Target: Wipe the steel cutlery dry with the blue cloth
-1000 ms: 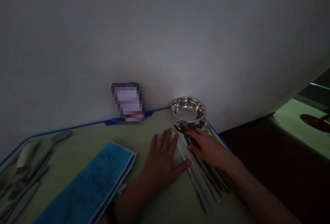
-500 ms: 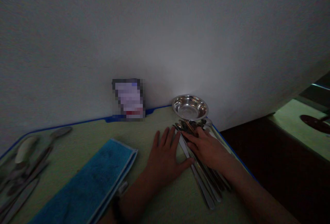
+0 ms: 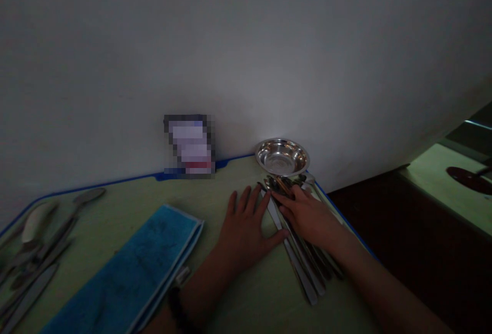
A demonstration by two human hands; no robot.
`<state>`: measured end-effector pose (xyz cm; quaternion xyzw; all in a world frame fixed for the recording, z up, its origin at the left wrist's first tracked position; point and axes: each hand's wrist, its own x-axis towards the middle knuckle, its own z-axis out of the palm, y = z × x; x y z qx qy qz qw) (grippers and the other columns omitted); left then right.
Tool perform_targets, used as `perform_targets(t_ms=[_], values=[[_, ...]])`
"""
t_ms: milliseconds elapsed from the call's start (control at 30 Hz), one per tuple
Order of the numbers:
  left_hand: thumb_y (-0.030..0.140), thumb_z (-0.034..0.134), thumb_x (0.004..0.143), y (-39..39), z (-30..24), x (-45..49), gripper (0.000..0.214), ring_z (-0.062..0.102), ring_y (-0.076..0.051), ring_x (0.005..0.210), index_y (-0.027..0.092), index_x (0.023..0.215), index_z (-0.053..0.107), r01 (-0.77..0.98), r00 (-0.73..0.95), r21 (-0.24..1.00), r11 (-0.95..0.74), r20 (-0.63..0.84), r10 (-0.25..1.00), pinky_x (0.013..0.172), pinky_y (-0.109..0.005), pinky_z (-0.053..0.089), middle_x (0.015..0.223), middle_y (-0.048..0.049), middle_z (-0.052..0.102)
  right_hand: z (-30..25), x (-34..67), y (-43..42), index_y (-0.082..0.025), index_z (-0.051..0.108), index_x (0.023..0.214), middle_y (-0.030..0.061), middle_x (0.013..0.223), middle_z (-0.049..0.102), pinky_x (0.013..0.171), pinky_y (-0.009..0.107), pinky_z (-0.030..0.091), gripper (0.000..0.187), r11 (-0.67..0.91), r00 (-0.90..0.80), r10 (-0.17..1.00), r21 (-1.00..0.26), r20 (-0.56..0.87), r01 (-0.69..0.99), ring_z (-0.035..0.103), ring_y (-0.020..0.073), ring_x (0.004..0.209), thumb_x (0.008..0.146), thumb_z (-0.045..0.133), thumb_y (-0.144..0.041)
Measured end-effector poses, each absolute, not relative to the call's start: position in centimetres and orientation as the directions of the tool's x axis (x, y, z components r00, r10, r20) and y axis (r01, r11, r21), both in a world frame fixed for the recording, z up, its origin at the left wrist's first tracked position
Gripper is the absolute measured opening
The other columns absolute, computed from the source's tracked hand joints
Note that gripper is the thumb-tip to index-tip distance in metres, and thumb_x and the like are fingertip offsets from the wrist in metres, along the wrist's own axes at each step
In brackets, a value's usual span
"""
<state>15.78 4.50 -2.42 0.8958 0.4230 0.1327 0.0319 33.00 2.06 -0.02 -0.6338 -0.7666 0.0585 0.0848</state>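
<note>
My left hand [image 3: 246, 229] lies flat on the pale green tabletop [image 3: 246, 303], fingers spread and holding nothing. Its thumb and index finger touch or nearly touch a table knife [image 3: 273, 215] at the left side of a cutlery pile. Across that pile rests my right hand [image 3: 311, 216], fingers stretched out over the spoons [image 3: 273, 185] near their heads, gripping nothing that I can see. Several metal handles [image 3: 307, 277] fan toward me from beneath it. The pieces directly under the right palm are hidden. Just beyond the pile stands a shiny steel bowl [image 3: 282, 157].
A folded blue cloth [image 3: 130, 267] lies left of my left forearm. More loose cutlery [image 3: 42, 272], including a spoon [image 3: 90, 195], is at the far left. A blurred-out phone-like object [image 3: 192, 144] leans on the wall [image 3: 230, 42]. The table's blue edge [image 3: 353, 236] runs along the right.
The view has shifted slightly. Both hands keep nearly the same positions on and beside the cutlery, and nothing has been picked up or set down.
</note>
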Motion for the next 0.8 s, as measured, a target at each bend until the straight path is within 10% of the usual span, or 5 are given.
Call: perform_targets(t_ms=[800], values=[[0.066,0.026,0.081,4.3,-1.6,15.7,0.064,0.017,-0.030,0.133,0.029,0.134,0.031,0.675,0.690,0.205,-0.709,0.167,0.705,0.106,-0.058,0.009,0.147,-0.0031,0.024,1.8,35.6,1.8,-0.029,0.039,0.131,0.0079,0.106,0.063,0.078,0.035,0.046,0.051,0.193,-0.191,0.981,-0.343,0.041,0.919,0.060,0.0218,0.092,0.081,0.050,-0.029]])
